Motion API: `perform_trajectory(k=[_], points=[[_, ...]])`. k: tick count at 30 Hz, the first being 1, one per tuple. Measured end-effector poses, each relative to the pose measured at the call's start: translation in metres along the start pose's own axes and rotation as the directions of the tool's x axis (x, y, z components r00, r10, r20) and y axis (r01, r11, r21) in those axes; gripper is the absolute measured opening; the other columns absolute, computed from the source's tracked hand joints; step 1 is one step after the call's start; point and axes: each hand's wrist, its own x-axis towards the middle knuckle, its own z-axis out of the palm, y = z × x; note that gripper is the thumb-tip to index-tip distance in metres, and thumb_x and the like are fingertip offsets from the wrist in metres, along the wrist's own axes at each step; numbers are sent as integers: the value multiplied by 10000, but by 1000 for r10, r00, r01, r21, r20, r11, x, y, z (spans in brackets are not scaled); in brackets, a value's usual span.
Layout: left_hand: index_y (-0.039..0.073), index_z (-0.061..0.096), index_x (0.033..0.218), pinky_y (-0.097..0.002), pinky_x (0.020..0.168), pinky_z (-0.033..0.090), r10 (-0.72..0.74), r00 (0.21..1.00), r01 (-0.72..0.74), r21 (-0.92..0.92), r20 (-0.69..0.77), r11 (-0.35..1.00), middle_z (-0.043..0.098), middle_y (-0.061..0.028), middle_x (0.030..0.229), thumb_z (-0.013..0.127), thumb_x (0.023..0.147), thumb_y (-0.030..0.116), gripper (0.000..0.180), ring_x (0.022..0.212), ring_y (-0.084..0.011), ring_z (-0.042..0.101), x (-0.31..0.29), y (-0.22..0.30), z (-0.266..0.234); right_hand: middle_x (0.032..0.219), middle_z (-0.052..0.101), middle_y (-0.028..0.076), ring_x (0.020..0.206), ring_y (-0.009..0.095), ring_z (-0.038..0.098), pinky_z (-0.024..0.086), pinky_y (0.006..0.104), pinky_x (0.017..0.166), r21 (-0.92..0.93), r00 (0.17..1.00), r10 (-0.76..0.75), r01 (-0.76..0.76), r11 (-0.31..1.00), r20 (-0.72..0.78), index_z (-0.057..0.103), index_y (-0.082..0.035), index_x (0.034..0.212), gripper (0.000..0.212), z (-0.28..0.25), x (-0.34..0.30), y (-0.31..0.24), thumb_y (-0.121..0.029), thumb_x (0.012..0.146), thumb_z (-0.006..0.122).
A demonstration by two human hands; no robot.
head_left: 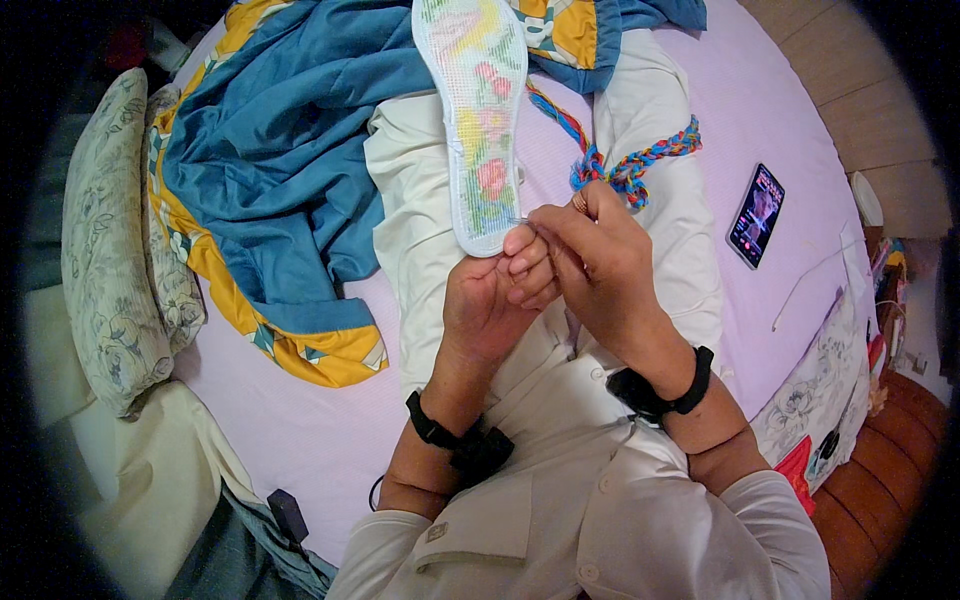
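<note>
A white insole [482,135], cross-stitched with pink and red flowers, green leaves and yellow and blue patches, stretches away from me above my lap. My left hand [492,300] is closed, its fingers curled at the near rounded end of the insole. At that end's right edge, my right hand [605,265] pinches a thin, shiny needle [519,220] between thumb and forefinger. The needle is mostly covered by the fingers, and I cannot make out any thread on it. Just beyond my right hand, a braided hank of multicoloured thread [650,158] lies across my white trouser leg.
A blue quilt with yellow trim [270,170] is bunched on the left of the lilac bedsheet [800,240]. Farther left stands a floral pillow [118,250]. On the right lies a phone [757,216] with its screen lit. A small black box [287,515] sits at lower left.
</note>
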Motion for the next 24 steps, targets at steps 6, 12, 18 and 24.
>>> perform_trajectory(k=[6, 12, 18, 24], points=[[125, 425, 822, -222, 541, 308, 2, 1000, -2, 16, 4, 1000, 407, 38, 698, 347, 907, 205, 140, 522, -83, 359, 0, 0, -1, 732, 447, 127, 672, 283, 485, 395, 350, 558, 8, 1000, 20, -21, 1000, 18, 609, -18, 822, 169, -2, 0, -1, -12, 654, 619], [116, 428, 816, -227, 545, 314, 14, 1000, -13, 76, -11, 997, 407, 35, 691, 365, 892, 197, 128, 524, -89, 363, 0, 0, -1, 743, 457, 128, 675, 282, 501, 420, 351, 573, 58, 997, 56, -59, 997, 52, 608, -21, 824, 172, -5, 0, -1, 7, 654, 607], [110, 433, 809, -231, 546, 318, 11, 1000, -9, 72, -23, 997, 411, 34, 689, 371, 888, 192, 130, 524, -91, 371, 0, -1, 1, 745, 459, 131, 654, 282, 504, 423, 351, 563, 84, 995, 66, -72, 994, 72, 611, -14, 840, 164, -9, 1, -4, 20, 681, 593], [106, 435, 810, -236, 549, 319, 27, 999, -23, 85, -45, 996, 414, 36, 691, 384, 886, 197, 130, 524, -88, 377, -1, -2, 1, 746, 468, 139, 647, 285, 508, 422, 353, 561, 45, 997, 54, -57, 997, 57, 614, -14, 841, 149, -8, 0, -1, 20, 700, 581]])
